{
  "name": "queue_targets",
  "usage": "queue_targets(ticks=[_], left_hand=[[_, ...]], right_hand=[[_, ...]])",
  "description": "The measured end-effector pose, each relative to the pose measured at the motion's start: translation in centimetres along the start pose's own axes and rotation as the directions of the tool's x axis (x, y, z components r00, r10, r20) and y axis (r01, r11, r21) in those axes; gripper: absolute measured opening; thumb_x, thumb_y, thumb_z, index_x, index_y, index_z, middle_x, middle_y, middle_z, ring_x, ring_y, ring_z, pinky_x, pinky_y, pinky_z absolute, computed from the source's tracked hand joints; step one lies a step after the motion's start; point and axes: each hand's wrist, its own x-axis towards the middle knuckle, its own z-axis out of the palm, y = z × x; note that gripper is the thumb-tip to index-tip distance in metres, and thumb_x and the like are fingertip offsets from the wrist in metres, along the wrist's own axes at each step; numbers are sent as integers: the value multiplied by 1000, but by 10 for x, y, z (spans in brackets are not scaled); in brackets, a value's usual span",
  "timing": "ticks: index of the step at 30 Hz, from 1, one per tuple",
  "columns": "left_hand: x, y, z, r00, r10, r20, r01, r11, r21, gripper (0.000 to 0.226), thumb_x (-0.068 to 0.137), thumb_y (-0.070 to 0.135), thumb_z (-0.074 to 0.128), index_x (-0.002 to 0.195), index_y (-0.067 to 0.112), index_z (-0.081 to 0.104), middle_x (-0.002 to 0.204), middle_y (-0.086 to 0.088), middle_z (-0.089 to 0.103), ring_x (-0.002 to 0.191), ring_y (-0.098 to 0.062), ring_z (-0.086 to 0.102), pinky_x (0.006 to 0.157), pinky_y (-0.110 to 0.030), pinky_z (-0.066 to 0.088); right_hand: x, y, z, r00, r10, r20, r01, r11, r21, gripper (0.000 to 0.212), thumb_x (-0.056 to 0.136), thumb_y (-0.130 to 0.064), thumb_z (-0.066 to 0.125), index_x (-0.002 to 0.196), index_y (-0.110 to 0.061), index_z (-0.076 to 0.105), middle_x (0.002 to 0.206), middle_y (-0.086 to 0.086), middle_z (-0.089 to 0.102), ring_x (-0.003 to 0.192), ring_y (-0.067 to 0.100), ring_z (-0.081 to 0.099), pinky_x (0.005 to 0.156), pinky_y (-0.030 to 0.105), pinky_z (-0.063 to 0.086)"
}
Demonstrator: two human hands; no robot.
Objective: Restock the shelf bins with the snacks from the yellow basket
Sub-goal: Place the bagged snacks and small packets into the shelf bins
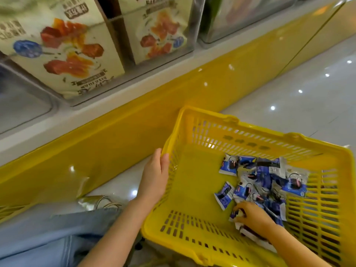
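Fingers (165, 160) of the left hand (155, 176) clench the yellow basket (204, 112) rim; right hand (252, 216) fingers grasp blue snack packets (265, 178), more heaped just beyond.

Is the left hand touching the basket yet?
Touching. The head view shows the left hand gripping the basket at its left rim, no gap; the right hand grips snacks.
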Motion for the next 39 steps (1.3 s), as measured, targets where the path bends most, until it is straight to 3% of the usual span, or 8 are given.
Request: queue_targets(ticks=[6, 12, 14, 16, 20, 25, 33, 39], left_hand=[[-2, 4, 0, 1000, 21, -7, -21, 1000, 23, 22, 99, 29, 33, 85, 17, 44, 68, 5, 46, 59, -10, 41, 53, -24, 31], [-27, 19, 14, 915, 336, -223, -210, 869, 448, 26, 88, 10, 52, 114, 12, 50, 112, -3, 50, 100, -15, 42, 82, -26, 31], [-44, 23, 30, 957, 286, -43, -258, 912, 318, 15, 94, 18, 46, 108, 18, 52, 104, 2, 53, 96, -12, 46, 80, -20, 32], [-57, 27, 44, 982, -27, 185, 22, 999, 28, 17, 99, 31, 36, 100, 25, 53, 95, 6, 57, 89, -12, 52, 71, -20, 37], [-57, 37, 54, 809, -354, 469, 555, 721, -415, 52, 98, 45, 17, 91, 19, 61, 75, -1, 69, 67, -14, 63, 61, -25, 44], [-60, 30, 48, 881, -294, 370, 470, 633, -615, 27, 94, 22, 50, 115, 8, 59, 88, -5, 70, 73, -12, 67, 59, -24, 53], [-60, 19, 42, 930, -228, 288, 343, 821, -456, 16, 89, 24, 59, 105, 30, 57, 98, 14, 67, 83, 9, 63, 62, -4, 44], [-57, 10, 41, 936, -214, 281, 316, 860, -400, 14, 88, 22, 60, 96, 32, 58, 95, 16, 67, 82, 10, 63, 63, -5, 45]], right_hand=[[-2, 6, -10, 995, 23, -96, -18, 999, 49, 17, 92, -29, 57, 105, -25, 66, 109, -4, 66, 90, 13, 61, 77, 22, 48], [-31, -46, -56, 873, 23, -487, 270, 809, 522, 10, 86, -28, 64, 79, -33, 64, 79, -16, 65, 71, -4, 59, 63, 16, 43], [-44, -72, -69, 827, 50, -560, 374, 695, 615, 9, 86, -27, 64, 79, -31, 65, 80, -13, 67, 75, -2, 61, 63, 14, 46], [-58, -95, -74, 783, 65, -619, 472, 586, 659, 8, 87, -25, 62, 80, -26, 65, 82, -9, 67, 75, -1, 61, 63, 14, 47], [-78, -127, -66, 729, -14, -685, 572, 563, 597, 11, 87, -15, 63, 83, -25, 64, 85, -11, 66, 78, -2, 61, 69, 13, 47], [-92, -128, -41, 666, -361, -652, 673, 668, 318, 27, 88, -14, 60, 96, -40, 58, 106, -19, 61, 102, -8, 56, 87, 6, 41], [-33, -35, -22, 955, 1, -296, 118, 916, 384, 41, 94, -23, 54, 133, -16, 41, 136, 1, 47, 124, 17, 47, 98, 25, 42], [-3, -7, 7, 987, 141, -84, -114, 957, 267, 64, 89, -36, 60, 139, -11, 29, 142, 12, 35, 129, 25, 37, 105, 32, 33]])
